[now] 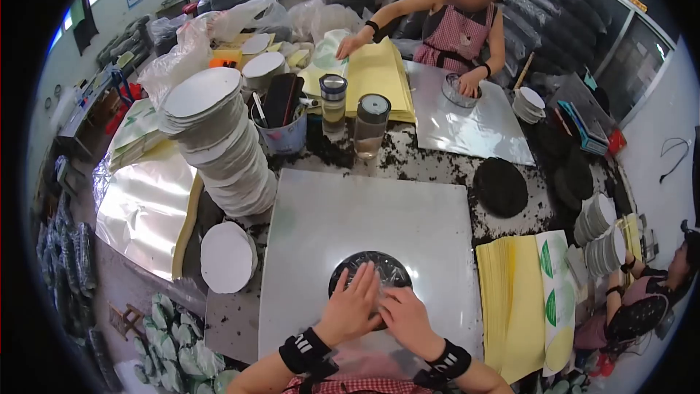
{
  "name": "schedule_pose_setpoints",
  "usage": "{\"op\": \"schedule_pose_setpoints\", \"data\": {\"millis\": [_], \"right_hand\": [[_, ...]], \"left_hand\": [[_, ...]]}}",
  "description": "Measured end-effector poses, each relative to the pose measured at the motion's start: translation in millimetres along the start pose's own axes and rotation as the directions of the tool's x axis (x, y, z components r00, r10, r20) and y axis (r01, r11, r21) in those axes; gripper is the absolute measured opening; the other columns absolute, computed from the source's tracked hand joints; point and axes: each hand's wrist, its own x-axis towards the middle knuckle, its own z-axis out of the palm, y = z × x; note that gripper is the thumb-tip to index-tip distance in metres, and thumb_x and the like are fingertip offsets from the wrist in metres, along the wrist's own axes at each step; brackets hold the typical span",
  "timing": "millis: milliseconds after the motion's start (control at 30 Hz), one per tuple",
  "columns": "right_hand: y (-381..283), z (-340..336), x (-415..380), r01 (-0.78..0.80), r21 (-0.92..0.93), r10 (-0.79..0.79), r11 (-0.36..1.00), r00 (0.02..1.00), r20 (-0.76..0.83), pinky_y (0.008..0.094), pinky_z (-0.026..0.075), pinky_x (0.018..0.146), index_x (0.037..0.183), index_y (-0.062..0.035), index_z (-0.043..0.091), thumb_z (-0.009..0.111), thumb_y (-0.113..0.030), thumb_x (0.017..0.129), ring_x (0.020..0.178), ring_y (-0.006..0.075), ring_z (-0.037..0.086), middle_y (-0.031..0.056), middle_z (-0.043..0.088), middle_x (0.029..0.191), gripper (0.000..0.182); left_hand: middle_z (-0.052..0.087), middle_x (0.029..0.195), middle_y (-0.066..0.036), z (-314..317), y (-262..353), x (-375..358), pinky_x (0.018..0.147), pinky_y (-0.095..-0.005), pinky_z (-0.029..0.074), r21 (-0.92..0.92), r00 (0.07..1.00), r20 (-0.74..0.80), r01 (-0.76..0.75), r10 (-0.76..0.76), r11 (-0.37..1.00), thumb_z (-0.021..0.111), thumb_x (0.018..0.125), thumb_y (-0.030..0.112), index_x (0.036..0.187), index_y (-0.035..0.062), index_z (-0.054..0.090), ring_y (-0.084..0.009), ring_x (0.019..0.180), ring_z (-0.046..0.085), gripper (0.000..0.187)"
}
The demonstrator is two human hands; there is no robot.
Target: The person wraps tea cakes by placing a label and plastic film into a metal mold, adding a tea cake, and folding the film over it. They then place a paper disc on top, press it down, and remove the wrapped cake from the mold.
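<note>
A dark round disc with shiny clear film over it (394,264) lies on the large pale board (364,204) in front of me. My left hand (353,305) rests over the disc's near left part, fingers stretched out and pressed flat. Beside it, my right hand (407,315) is at the disc's near right edge, its fingers loosely bent and apart, slightly blurred. Neither hand grips anything that I can see. Both wrists wear black bands. The hands cover the disc's near part.
Left stand a tall stack of white discs (219,138) and a lower one (228,257). Two bottles (372,128) are ahead. Yellow sheets (510,299) lie right, near a dark disc (500,187). Across, a person (459,36) works; another person (634,299) is at right.
</note>
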Motion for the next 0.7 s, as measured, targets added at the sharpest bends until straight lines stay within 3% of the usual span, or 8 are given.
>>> {"op": "schedule_pose_setpoints", "data": {"millis": [167, 200, 267, 367, 433, 500, 567, 700], "right_hand": [[29.4, 40.6, 13.5, -0.142, -0.038, 0.146, 0.989, 0.982, 0.122, 0.0447, 0.053, 0.072, 0.089, -0.0024, 0.064, 0.054, -0.009, 0.085, 0.085, 0.0365, 0.064, 0.0189, 0.063, 0.09, 0.013], [26.9, 39.5, 13.0, -0.128, -0.035, 0.131, 0.991, 0.984, 0.118, 0.0433, 0.053, 0.071, 0.089, -0.0003, 0.064, 0.059, -0.008, 0.083, 0.085, 0.0358, 0.064, 0.0174, 0.062, 0.089, 0.011], [40.9, 27.9, -0.4, -0.004, 0.115, 0.004, 0.993, 1.0, -0.004, 0.0409, 0.053, 0.07, 0.088, 0.0, 0.063, 0.065, -0.007, 0.081, 0.082, 0.0328, 0.064, 0.0145, 0.061, 0.087, 0.01], [89.4, -58.7, -35.6, 0.112, -0.291, -0.221, 0.95, 0.901, -0.373, 0.0383, 0.051, 0.062, 0.085, -0.0047, 0.063, 0.067, -0.006, 0.08, 0.071, 0.026, 0.061, 0.0095, 0.057, 0.075, 0.007], [174.9, -112.0, -126.5, -0.371, -0.586, 0.145, 0.721, 0.907, -0.396, 0.0388, 0.053, 0.066, 0.085, -0.0053, 0.066, 0.066, -0.001, 0.079, 0.08, 0.0303, 0.066, 0.0108, 0.068, 0.086, 0.008], [222.0, -169.3, -211.1, -0.621, -0.52, 0.265, 0.586, 0.754, -0.601, 0.0437, 0.054, 0.081, 0.104, -0.0006, 0.069, 0.064, 0.001, 0.077, 0.094, 0.0355, 0.065, 0.0166, 0.069, 0.102, 0.027], [239.5, -201.1, -277.3, -0.652, -0.624, 0.254, 0.431, 0.751, -0.609, 0.0428, 0.051, 0.097, 0.113, 0.0008, 0.069, 0.065, 0.003, 0.076, 0.114, 0.0353, 0.062, 0.0187, 0.068, 0.117, 0.037], [251.2, -205.4, -288.8, -0.528, -0.699, 0.147, 0.483, 0.836, -0.529, 0.0425, 0.053, 0.094, 0.106, 0.0018, 0.071, 0.067, 0.0, 0.084, 0.11, 0.0359, 0.065, 0.0191, 0.069, 0.116, 0.022]], "left_hand": [[0.028, 0.159, -0.026, 9.7, -2.0, -4.5, 0.12, -0.0576, 0.014, 0.289, 0.997, 0.062, -0.061, 0.045, 0.955, 0.063, 0.087, 0.046, 0.147, -0.0049, 0.039, -0.0437, 0.15, 0.02, 0.083], [0.028, 0.159, -0.027, 9.8, -3.8, -1.5, 0.119, -0.059, 0.014, 0.246, 0.997, 0.073, -0.03, 0.012, 0.969, 0.064, 0.087, 0.047, 0.147, -0.0043, 0.039, -0.0438, 0.149, 0.02, 0.083], [0.027, 0.158, -0.028, 7.2, 0.7, 1.9, 0.118, -0.0618, 0.012, 0.137, 0.992, 0.121, 0.01, -0.027, 0.991, 0.064, 0.086, 0.048, 0.148, -0.0029, 0.04, -0.044, 0.149, 0.021, 0.083], [0.028, 0.157, -0.03, 3.6, 2.5, 5.3, 0.116, -0.0655, 0.013, 0.1, 0.99, 0.136, 0.017, -0.031, 0.995, 0.064, 0.086, 0.05, 0.146, -0.0025, 0.043, -0.0465, 0.148, 0.021, 0.082], [0.029, 0.156, -0.03, 5.1, 2.7, 4.9, 0.116, -0.0658, 0.014, 0.121, 0.991, 0.136, 0.005, -0.021, 0.993, 0.065, 0.086, 0.051, 0.145, -0.0026, 0.045, -0.0471, 0.147, 0.023, 0.081], [0.029, 0.156, -0.031, 5.5, 2.6, 5.0, 0.116, -0.0657, 0.013, 0.145, 0.989, 0.144, 0.0, -0.021, 0.989, 0.065, 0.086, 0.05, 0.144, -0.0035, 0.046, -0.048, 0.147, 0.023, 0.082], [0.029, 0.156, -0.031, 4.2, 2.7, 7.2, 0.116, -0.0654, 0.013, 0.152, 0.987, 0.157, 0.001, -0.026, 0.988, 0.065, 0.086, 0.05, 0.144, -0.0036, 0.045, -0.0482, 0.147, 0.022, 0.082], [0.027, 0.156, -0.032, 6.7, 4.8, 4.8, 0.117, -0.0645, 0.012, 0.16, 0.986, 0.164, 0.005, -0.032, 0.987, 0.067, 0.085, 0.048, 0.144, -0.0046, 0.045, -0.0486, 0.147, 0.02, 0.082]]}}
